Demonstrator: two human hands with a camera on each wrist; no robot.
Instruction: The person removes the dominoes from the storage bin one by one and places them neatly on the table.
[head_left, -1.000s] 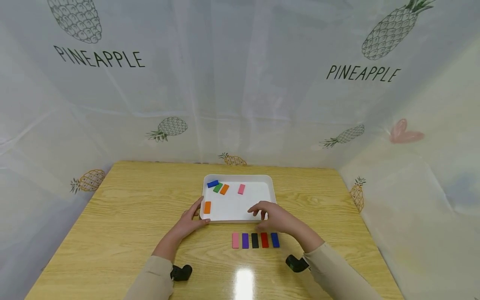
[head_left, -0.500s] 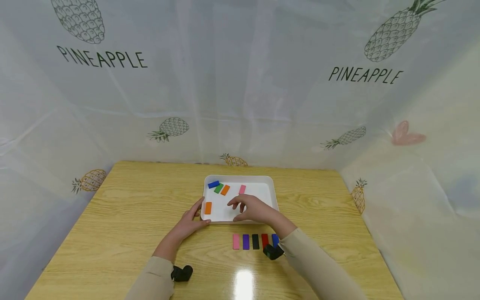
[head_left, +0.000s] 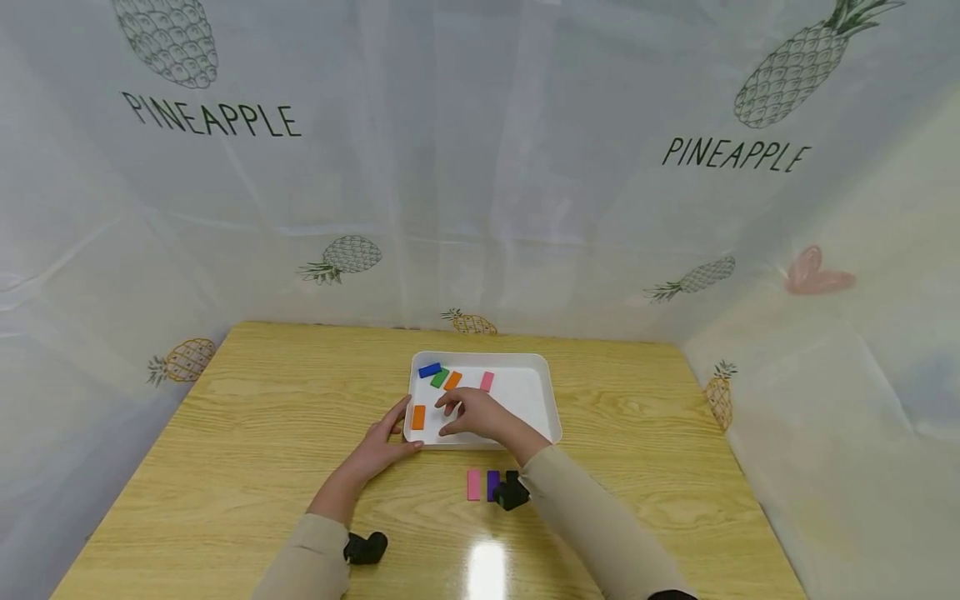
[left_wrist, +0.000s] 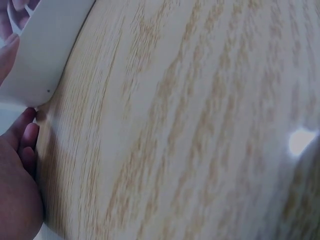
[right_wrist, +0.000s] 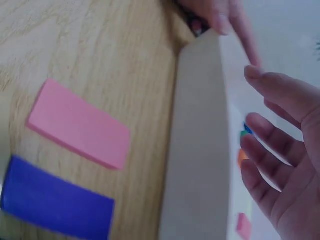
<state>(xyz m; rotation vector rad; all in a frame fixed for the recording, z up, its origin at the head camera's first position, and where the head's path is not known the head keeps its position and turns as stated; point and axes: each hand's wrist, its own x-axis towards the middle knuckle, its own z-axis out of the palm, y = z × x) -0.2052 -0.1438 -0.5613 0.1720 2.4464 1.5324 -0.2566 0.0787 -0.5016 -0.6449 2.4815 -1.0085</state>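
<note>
A white tray (head_left: 528, 408) on the table holds several flat blocks: a blue block (head_left: 430, 370), a green block (head_left: 439, 378), two orange ones and a pink one. My left hand (head_left: 377, 448) holds the tray's near left corner, thumb at the front side, index finger along the left. Over the tray hovers my right hand (head_left: 472, 414), thumb and fingers apart with nothing between them, close to the near-left orange block (head_left: 418, 417). In the right wrist view its fingers (right_wrist: 272, 137) look loosely extended.
In front of the tray lie a pink block (head_left: 473, 485) and a purple block (head_left: 492, 483). The right sleeve and its black wrist camera (head_left: 512, 492) cover the rest of that row. A patterned curtain (head_left: 480, 167) stands behind the wooden table (head_left: 300, 383).
The right hand has moved left across the tray, from its right front side toward the near-left orange block. Left hand and tray stay together in place.
</note>
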